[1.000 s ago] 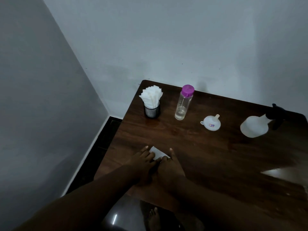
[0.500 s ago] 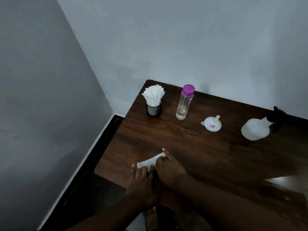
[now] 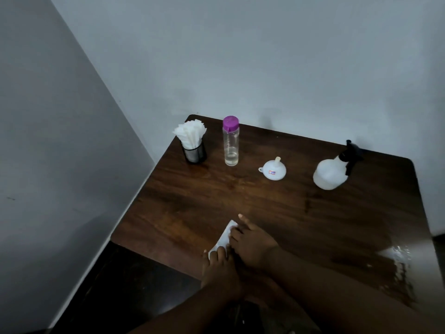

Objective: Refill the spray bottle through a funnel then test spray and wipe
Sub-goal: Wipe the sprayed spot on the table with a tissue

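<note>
Both hands are down on one small white tissue (image 3: 225, 237) near the front edge of the table (image 3: 313, 225): the right hand (image 3: 252, 244) pins its far end under curled fingers, the left hand (image 3: 218, 268) presses its near end with the fingertips, so each grip is narrow and closed onto the paper. It looks thin, limp and featherlight, likely to tear if damp, so I'd say pressing it flat and dragging suits it better than pinching a corner. Further back stand the spray bottle (image 3: 331, 171) at the right, capped with its black trigger head, the upturned white funnel (image 3: 273, 169), a nearly empty clear bottle (image 3: 231, 145) with a purple cap, and a cup of tissues (image 3: 192, 145). A wet sheen lies at the table's right front.
</note>
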`<move>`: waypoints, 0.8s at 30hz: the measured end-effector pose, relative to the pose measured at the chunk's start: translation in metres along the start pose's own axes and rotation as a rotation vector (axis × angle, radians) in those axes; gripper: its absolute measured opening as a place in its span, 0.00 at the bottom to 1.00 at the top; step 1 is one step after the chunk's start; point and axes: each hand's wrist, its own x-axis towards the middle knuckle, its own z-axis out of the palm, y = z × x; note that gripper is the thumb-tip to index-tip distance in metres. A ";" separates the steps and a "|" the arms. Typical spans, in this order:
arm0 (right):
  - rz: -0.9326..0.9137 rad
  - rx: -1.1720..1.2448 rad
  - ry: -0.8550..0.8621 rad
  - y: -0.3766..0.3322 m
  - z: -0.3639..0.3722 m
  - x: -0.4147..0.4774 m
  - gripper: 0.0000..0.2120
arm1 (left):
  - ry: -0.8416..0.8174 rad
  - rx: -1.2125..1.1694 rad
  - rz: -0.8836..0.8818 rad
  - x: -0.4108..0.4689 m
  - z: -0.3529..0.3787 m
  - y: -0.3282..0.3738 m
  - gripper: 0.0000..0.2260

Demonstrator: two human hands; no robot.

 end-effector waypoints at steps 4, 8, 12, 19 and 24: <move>0.010 0.019 -0.001 0.018 0.017 -0.047 0.23 | -0.014 -0.015 0.016 -0.002 0.009 0.053 0.54; 0.028 0.022 -0.015 0.034 0.042 -0.086 0.21 | 0.068 0.062 -0.029 0.004 0.034 0.100 0.42; 0.038 0.003 -0.052 0.048 0.061 -0.123 0.20 | 0.103 0.087 0.065 0.018 0.074 0.130 0.32; 0.079 0.095 -0.048 0.072 0.102 -0.189 0.19 | -0.015 0.143 0.134 -0.004 0.052 0.212 0.36; 0.122 0.057 -0.101 0.087 0.119 -0.233 0.19 | 0.048 0.092 0.102 -0.006 0.059 0.263 0.32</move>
